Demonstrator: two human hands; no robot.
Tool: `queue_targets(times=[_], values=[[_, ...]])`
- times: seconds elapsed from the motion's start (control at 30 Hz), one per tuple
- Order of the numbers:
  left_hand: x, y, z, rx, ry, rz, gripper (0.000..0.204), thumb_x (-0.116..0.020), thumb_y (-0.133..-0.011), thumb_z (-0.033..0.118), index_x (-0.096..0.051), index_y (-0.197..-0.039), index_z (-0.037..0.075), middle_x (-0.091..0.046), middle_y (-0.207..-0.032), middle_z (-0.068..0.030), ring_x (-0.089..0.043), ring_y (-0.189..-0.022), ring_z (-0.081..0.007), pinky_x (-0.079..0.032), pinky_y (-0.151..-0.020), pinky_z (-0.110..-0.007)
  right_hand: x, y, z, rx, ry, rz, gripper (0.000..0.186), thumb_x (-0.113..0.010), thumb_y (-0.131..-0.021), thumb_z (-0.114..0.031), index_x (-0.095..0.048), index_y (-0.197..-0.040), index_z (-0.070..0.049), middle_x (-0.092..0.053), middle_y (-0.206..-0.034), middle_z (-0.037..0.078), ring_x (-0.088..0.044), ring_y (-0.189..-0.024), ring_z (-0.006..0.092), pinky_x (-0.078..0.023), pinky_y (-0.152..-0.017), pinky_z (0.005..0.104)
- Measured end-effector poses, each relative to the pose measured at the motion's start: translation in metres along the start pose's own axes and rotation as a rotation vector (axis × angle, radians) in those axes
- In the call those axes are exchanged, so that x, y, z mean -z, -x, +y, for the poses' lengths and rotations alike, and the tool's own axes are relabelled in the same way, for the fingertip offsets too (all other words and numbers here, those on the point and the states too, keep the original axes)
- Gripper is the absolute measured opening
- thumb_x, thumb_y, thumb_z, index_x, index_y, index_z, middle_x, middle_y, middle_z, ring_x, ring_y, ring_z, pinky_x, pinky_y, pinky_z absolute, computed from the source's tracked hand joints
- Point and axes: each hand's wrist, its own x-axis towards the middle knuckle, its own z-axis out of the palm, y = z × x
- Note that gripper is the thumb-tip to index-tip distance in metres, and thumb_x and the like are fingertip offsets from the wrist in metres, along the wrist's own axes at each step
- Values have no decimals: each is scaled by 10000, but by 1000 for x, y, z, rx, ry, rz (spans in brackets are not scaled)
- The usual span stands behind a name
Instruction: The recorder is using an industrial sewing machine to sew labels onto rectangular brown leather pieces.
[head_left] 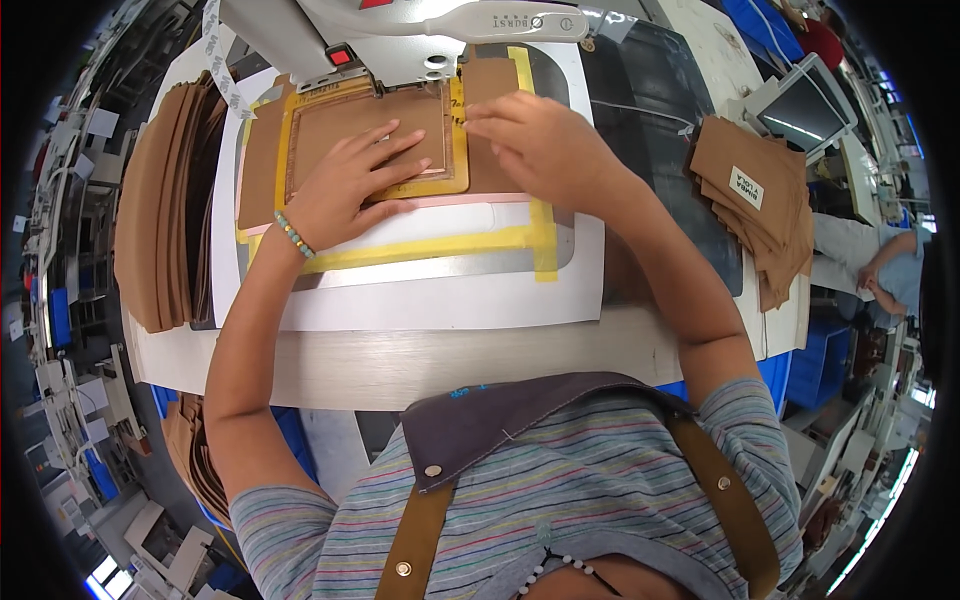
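Note:
My left hand lies flat with spread fingers, over a yellow-edged frame and the brown fabric panel inside it. At the frame's right edge, my right hand has its fingers bent and drawn together above more brown fabric. Whether anything small sits between those fingertips is hidden. The head of a white sewing machine reaches over the frame's far side, its needle area just beyond my left fingertips. Beneath lies a plate with yellow tape strips and a pink edge.
Stacked brown pieces stand at the table's left edge. Another brown pile with a white label overhangs the right side, beside a small screen. A white measuring tape hangs near the machine. Another person is farther right.

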Motion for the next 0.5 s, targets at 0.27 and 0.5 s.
queue_targets(times=[0.27,0.5], values=[[0,-12,-9,17,-52,-5,518,-730,-973,332,-657,-1459,169,-507,-1631,-87,-407,-1539,-344,-360,-1231,-505,-10,11,45,-207,-37,168,274,-602,-931,-103,-795,-1115,-39,-745,-1256,104,-667,-1195,292,-567,-1010,415],[-2,-28,-28,-17,-88,32,507,-722,-979,302,-654,-1453,136,-542,-1597,-89,-449,-1508,-336,-389,-1214,-490,-12,11,52,-257,-107,89,306,-581,-957,-107,-778,-1152,21,-703,-1343,153,-625,-1278,327,-506,-1098,435]])
